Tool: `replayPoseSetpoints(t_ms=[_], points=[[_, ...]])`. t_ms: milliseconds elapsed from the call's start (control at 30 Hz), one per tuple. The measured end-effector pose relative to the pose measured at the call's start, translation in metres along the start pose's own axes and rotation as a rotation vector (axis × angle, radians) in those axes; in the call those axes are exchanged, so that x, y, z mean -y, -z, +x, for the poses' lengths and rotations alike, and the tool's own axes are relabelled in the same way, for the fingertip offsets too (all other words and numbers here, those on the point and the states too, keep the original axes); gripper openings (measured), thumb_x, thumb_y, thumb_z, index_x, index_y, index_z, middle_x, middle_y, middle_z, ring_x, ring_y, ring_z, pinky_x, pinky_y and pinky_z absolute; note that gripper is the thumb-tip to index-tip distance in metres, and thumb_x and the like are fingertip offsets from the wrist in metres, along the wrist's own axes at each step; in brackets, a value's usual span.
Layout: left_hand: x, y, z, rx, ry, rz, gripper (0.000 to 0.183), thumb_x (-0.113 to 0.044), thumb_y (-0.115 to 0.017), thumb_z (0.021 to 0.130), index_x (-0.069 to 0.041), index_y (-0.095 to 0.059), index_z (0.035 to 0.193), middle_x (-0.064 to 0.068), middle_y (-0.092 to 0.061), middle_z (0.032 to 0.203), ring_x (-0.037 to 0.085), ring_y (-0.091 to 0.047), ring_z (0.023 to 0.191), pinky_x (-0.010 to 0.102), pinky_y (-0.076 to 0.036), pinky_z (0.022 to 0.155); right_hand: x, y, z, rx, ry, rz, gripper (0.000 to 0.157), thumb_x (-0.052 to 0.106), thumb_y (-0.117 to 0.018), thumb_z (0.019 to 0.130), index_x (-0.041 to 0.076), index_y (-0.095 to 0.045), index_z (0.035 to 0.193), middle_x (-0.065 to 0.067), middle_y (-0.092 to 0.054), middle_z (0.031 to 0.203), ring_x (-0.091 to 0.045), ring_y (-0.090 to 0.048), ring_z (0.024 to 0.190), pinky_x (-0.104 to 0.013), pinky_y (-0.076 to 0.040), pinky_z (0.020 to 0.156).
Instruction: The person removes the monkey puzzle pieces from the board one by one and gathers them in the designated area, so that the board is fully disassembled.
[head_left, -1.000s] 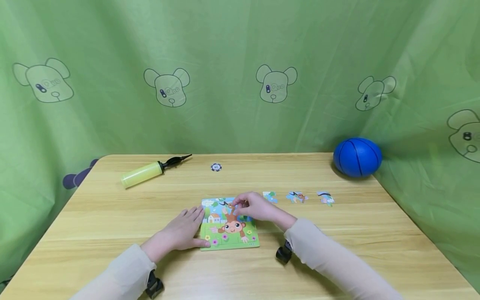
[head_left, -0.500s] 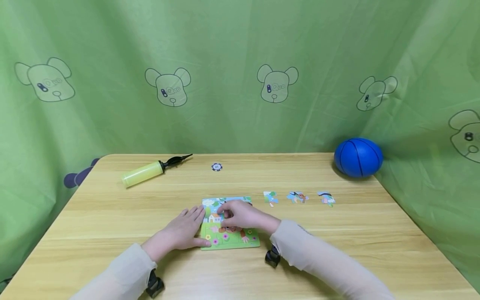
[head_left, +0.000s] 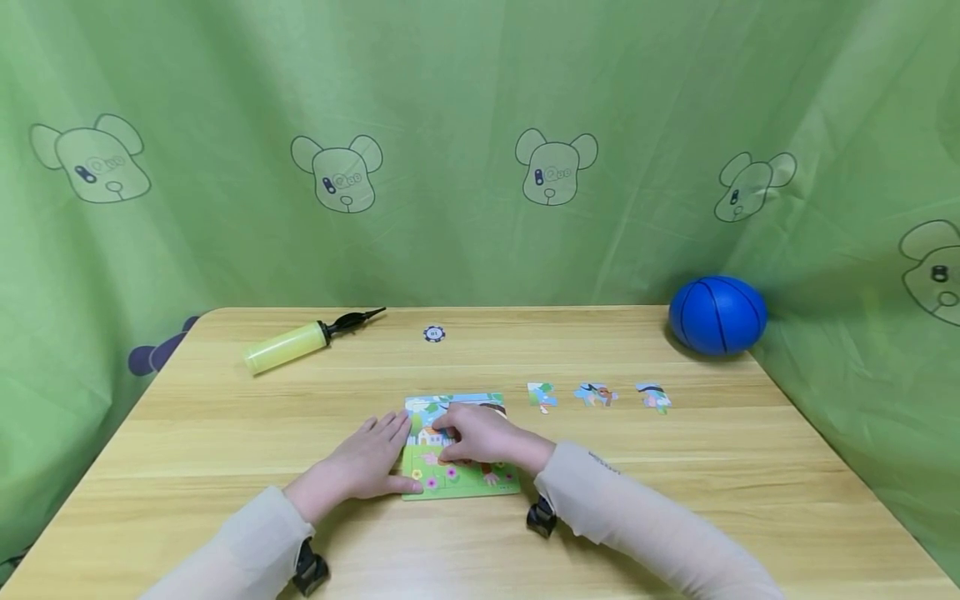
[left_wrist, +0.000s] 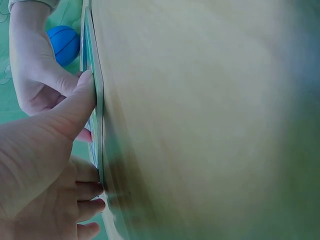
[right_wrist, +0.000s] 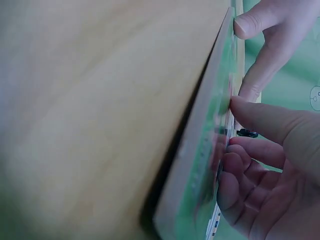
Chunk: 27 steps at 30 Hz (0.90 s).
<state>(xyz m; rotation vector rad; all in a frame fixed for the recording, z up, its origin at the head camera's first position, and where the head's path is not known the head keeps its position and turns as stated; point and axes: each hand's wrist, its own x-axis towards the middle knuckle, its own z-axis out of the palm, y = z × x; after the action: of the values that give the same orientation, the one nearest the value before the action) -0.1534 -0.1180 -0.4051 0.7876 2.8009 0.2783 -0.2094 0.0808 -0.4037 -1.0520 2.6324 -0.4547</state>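
A square jigsaw puzzle board (head_left: 461,492) with a monkey picture lies flat on the table. My left hand (head_left: 365,460) rests along its left side, fingers straight, the thumb on the lower left corner. Over the picture's middle is my right hand (head_left: 483,433); its thumb and index finger, spread apart, touch the surface. In the right wrist view its other fingers (right_wrist: 229,187) are curled beside the board (right_wrist: 197,172), and no piece shows between them. Most of the monkey is hidden beneath this hand. Three loose puzzle pieces lie to the right: one (head_left: 540,393), another (head_left: 597,394) and a third (head_left: 654,397).
At the back left lies a yellow hand pump (head_left: 285,348) with a black nozzle. A round chip (head_left: 434,333) is near the back edge. A blue ball (head_left: 718,315) sits at the back right corner. Green curtain (head_left: 450,242) hangs behind the table.
My right hand has moved left and toward me, from the picture's upper part to its middle, its thumb and index finger spreading apart. My left hand has stayed in place.
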Motion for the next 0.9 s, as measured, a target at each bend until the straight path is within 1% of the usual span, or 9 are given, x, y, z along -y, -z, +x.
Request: replayPoseSetpoints(t_ms=[200, 400, 500, 600, 667, 733, 833, 900], points=[[0.001, -0.001, 0.0, -0.002, 0.006, -0.005, 0.094, -0.057, -0.058, 0.08, 0.009, -0.028, 0.14, 0.023, -0.022, 0.147, 0.037, -0.02, 0.134, 0.049, -0.016, 0.108, 0.0, 0.0, 0.0, -0.017, -0.006, 0.065, 0.04, 0.023, -0.074, 0.079, 0.006, -0.063, 0.114, 0.007, -0.049, 0.076, -0.008, -0.043, 0.065, -0.019, -0.038, 0.055], [0.001, -0.001, 0.0, -0.002, 0.005, -0.002, 0.095, -0.058, -0.058, 0.08, 0.009, -0.028, 0.14, 0.022, -0.022, 0.147, 0.037, -0.02, 0.134, 0.049, -0.016, 0.108, -0.001, 0.0, 0.001, -0.038, 0.004, 0.152, 0.033, 0.016, -0.074, 0.079, 0.004, -0.063, 0.108, 0.005, -0.05, 0.073, -0.007, -0.044, 0.062, -0.019, -0.04, 0.056], [0.0, -0.002, 0.0, -0.005, 0.003, 0.004, 0.095, -0.058, -0.058, 0.08, 0.009, -0.028, 0.14, 0.022, -0.022, 0.147, 0.037, -0.02, 0.133, 0.049, -0.016, 0.108, -0.002, -0.001, 0.001, -0.049, -0.004, 0.234, 0.024, 0.01, -0.071, 0.08, 0.005, -0.062, 0.103, 0.004, -0.049, 0.072, -0.007, -0.045, 0.058, -0.02, -0.042, 0.054], [0.0, -0.001, 0.0, -0.008, 0.001, 0.008, 0.095, -0.058, -0.058, 0.08, 0.01, -0.028, 0.139, 0.023, -0.022, 0.146, 0.037, -0.021, 0.133, 0.049, -0.016, 0.108, -0.003, 0.001, 0.0, -0.052, -0.024, 0.359, 0.018, 0.004, -0.067, 0.083, 0.006, -0.06, 0.099, 0.001, -0.05, 0.072, -0.009, -0.046, 0.052, -0.021, -0.042, 0.046], [0.0, -0.001, 0.0, -0.007, 0.001, 0.006, 0.095, -0.058, -0.058, 0.08, 0.01, -0.028, 0.139, 0.023, -0.022, 0.146, 0.037, -0.021, 0.133, 0.049, -0.016, 0.108, -0.005, 0.001, 0.0, -0.05, -0.043, 0.445, 0.015, 0.003, -0.064, 0.085, 0.006, -0.06, 0.099, -0.001, -0.051, 0.073, -0.011, -0.046, 0.049, -0.022, -0.04, 0.041], [-0.001, 0.0, 0.0, -0.006, 0.001, 0.003, 0.095, -0.057, -0.058, 0.08, 0.01, -0.028, 0.139, 0.023, -0.022, 0.146, 0.037, -0.021, 0.133, 0.049, -0.016, 0.108, -0.005, 0.002, -0.001, -0.047, -0.057, 0.518, 0.013, 0.003, -0.062, 0.087, 0.006, -0.06, 0.099, -0.003, -0.053, 0.074, -0.013, -0.046, 0.047, -0.022, -0.039, 0.039], [-0.001, 0.0, 0.0, -0.005, 0.003, -0.003, 0.095, -0.057, -0.058, 0.08, 0.01, -0.028, 0.139, 0.023, -0.022, 0.146, 0.037, -0.021, 0.133, 0.049, -0.015, 0.108, -0.008, 0.002, 0.0, -0.063, -0.064, 0.559, 0.009, 0.006, -0.059, 0.089, 0.008, -0.061, 0.097, -0.003, -0.055, 0.075, -0.015, -0.049, 0.05, -0.023, -0.041, 0.041], [-0.001, 0.001, -0.001, -0.004, 0.006, -0.007, 0.095, -0.057, -0.058, 0.079, 0.01, -0.027, 0.139, 0.023, -0.022, 0.146, 0.037, -0.02, 0.133, 0.049, -0.015, 0.108, -0.01, 0.001, 0.001, -0.086, -0.058, 0.555, 0.006, 0.007, -0.06, 0.089, 0.009, -0.061, 0.095, -0.002, -0.057, 0.077, -0.015, -0.052, 0.056, -0.024, -0.044, 0.046]])
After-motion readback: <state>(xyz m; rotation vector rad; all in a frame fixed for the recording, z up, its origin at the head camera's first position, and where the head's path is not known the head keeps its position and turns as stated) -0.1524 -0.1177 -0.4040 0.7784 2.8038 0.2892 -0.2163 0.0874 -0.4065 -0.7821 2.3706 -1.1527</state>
